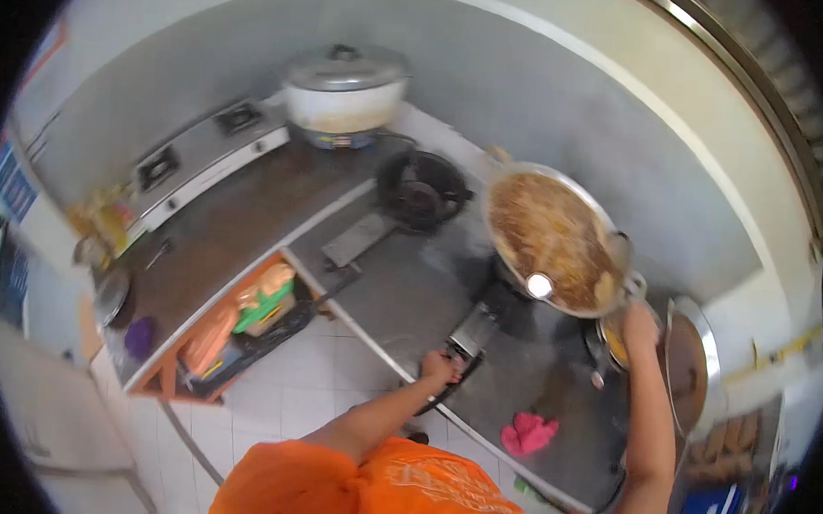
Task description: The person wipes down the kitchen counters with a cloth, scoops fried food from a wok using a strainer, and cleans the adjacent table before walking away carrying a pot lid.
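A large wok (pixel 559 240) full of bubbling brown oil with food in it sits on a burner. My left hand (pixel 441 369) is at the counter's front edge, its fingers closed round the control knob at the end of the burner's metal arm (pixel 474 330). My right hand (pixel 641 329) is closed beside the wok's right handle (pixel 635 285); blur hides what its fingers grip. Partly under that arm stands a small pan with yellow contents (pixel 614 344). A wide metal basin (pixel 701 361) stands to its right.
A second black burner (pixel 422 191) sits left of the wok. Behind it stands a big lidded rice cooker (pixel 345 93). A pink cloth (pixel 529 434) lies near the front edge. At left are a two-burner stove (pixel 213 166) and an orange-framed shelf with packages (pixel 263 296).
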Available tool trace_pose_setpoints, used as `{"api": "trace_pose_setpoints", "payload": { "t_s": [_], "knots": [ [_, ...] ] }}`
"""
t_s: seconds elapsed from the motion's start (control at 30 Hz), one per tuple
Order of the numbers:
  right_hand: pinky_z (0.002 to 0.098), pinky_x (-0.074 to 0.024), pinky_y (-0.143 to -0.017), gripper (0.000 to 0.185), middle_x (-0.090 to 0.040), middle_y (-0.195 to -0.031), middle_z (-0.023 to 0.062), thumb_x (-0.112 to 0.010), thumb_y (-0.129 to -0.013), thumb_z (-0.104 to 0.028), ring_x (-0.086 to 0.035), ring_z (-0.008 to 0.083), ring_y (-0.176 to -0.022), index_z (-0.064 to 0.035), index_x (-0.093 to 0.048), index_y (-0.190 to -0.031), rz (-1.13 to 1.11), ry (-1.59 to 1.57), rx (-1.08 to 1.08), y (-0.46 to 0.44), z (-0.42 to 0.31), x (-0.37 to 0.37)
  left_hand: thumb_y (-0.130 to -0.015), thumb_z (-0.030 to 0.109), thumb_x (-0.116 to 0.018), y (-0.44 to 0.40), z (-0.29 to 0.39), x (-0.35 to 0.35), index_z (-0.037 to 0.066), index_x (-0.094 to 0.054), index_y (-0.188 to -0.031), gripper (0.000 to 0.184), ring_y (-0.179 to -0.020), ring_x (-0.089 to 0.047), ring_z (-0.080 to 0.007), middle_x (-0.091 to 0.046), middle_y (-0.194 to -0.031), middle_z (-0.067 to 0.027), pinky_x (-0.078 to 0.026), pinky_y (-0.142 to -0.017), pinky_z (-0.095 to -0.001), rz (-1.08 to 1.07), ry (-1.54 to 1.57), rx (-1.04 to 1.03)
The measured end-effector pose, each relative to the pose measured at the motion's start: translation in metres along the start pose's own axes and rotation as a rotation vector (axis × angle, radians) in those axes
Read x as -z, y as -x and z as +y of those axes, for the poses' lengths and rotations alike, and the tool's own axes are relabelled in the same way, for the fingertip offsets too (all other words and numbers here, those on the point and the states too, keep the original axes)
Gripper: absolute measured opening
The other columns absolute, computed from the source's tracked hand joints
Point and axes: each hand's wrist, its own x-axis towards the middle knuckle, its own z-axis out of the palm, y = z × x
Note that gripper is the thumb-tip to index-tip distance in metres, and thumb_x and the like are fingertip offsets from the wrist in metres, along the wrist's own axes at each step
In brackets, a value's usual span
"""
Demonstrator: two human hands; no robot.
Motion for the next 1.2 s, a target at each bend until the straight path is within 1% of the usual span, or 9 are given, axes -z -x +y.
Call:
{"api": "trace_pose_setpoints", "payload": {
  "t_s": [0.13,0.23,0.27,0.33,0.4,0.43,0.53,0.7,1.2],
  "knots": [
    [0.0424,-0.0564,-0.066,0.027,-0.071,-0.088,0.0251,-0.046,-0.09,-0.002,-0.072,0.0353,-0.081,0.0035,-0.07,-0.101,-0.37,0.073,0.241,-0.071,0.03,-0.05,-0.082,0.023,-0.082,0.076,0.049,0.059,-0.005,-0.061,-0.111,0.046,-0.058,-0.068,-0.0169,-0.072,-0.086,-0.0155,-0.054,-0.048,-0.0302,0.074,-0.254,-0.272],
    [0.0304,-0.0385,-0.036,0.03,-0.063,-0.07,0.0086,-0.052,-0.086,0.005,-0.054,0.0157,-0.044,0.0009,-0.066,-0.112,-0.765,-0.432,0.025,-0.081,0.028,0.001,-0.077,0.025,-0.084,0.102,0.01,0.177,0.001,-0.071,-0.104,0.038,-0.096,-0.07,-0.0286,-0.069,-0.116,-0.0199,-0.056,-0.086,-0.0385,0.172,-0.547,-0.655],
    [0.0304,-0.0385,-0.036,0.03,-0.063,-0.07,0.0086,-0.052,-0.086,0.005,-0.054,0.0157,-0.044,0.0009,-0.066,-0.112,-0.766,-0.448,-0.001,-0.083,0.029,-0.006,-0.078,0.025,-0.083,0.126,0.005,0.215,0.002,-0.074,-0.097,0.031,-0.111,-0.065,-0.0334,-0.061,-0.13,-0.0222,-0.049,-0.099,-0.041,0.181,-0.639,-0.512],
    [0.0245,-0.0297,-0.036,0.031,-0.053,-0.064,-0.0007,-0.055,-0.089,0.002,-0.041,0.0067,-0.045,-0.0036,-0.068,-0.117,-0.824,-0.7,-0.062,-0.096,0.028,-0.029,-0.079,0.025,-0.082,0.184,-0.009,0.291,0.003,-0.073,-0.089,0.026,-0.113,-0.066,-0.0327,-0.054,-0.143,-0.0191,-0.051,-0.096,-0.0418,0.199,-0.715,-0.324],
    [0.027,-0.0275,-0.038,0.01,-0.053,-0.061,0.0015,-0.061,-0.091,-0.002,-0.044,0.0082,-0.045,0.0002,-0.069,-0.097,-0.861,-0.851,-0.055,-0.11,0.018,-0.052,-0.079,0.019,-0.081,0.267,0.012,0.315,0.002,-0.049,-0.133,0.065,-0.085,-0.073,-0.0301,-0.075,-0.102,-0.0129,-0.057,-0.08,-0.0394,0.226,-0.879,-0.109],
    [0.027,-0.0275,-0.038,0.01,-0.053,-0.061,0.0015,-0.061,-0.091,-0.002,-0.044,0.0082,-0.045,0.0002,-0.069,-0.097,-0.861,-0.857,-0.064,-0.111,0.012,-0.055,-0.079,0.018,-0.082,0.27,-0.05,0.381,0.002,-0.036,-0.141,0.079,-0.072,-0.073,-0.0273,-0.075,-0.081,-0.0077,-0.057,-0.069,-0.037,0.166,-0.926,-0.178],
    [0.0248,-0.0243,-0.039,0.023,-0.05,-0.062,-0.001,-0.062,-0.095,-0.007,-0.039,0.0072,-0.045,-0.0017,-0.068,-0.117,-0.821,-0.956,-0.149,-0.112,0.006,-0.055,-0.095,0.008,-0.063,0.344,-0.132,0.475,0.01,-0.034,-0.149,0.061,-0.063,-0.058,-0.0168,-0.065,-0.088,-0.0037,-0.047,-0.051,-0.0322,0.132,-1.257,-0.442],
    [0.0236,-0.0235,-0.037,0.037,-0.048,-0.063,-0.0029,-0.06,-0.099,-0.008,-0.036,0.0051,-0.046,-0.0081,-0.06,-0.135,-0.968,-1.013,-0.042,-0.126,0.006,-0.071,-0.094,0.009,-0.064,0.361,-0.139,0.442,0.01,-0.036,-0.147,0.06,-0.063,-0.059,-0.0171,-0.065,-0.087,-0.0041,-0.048,-0.052,-0.0323,0.294,-1.055,0.062],
    [0.0307,-0.038,-0.04,0.039,-0.056,-0.065,0.0054,-0.063,-0.095,-0.009,-0.047,0.014,-0.045,-0.0006,-0.062,-0.132,-0.557,-1.079,0.036,-0.112,-0.063,-0.101,-0.091,0.01,-0.067,0.296,-0.124,0.394,0.007,-0.041,-0.141,0.056,-0.065,-0.062,-0.018,-0.067,-0.084,-0.0053,-0.05,-0.054,-0.0325,0.313,-0.905,0.122]
  ]
}}
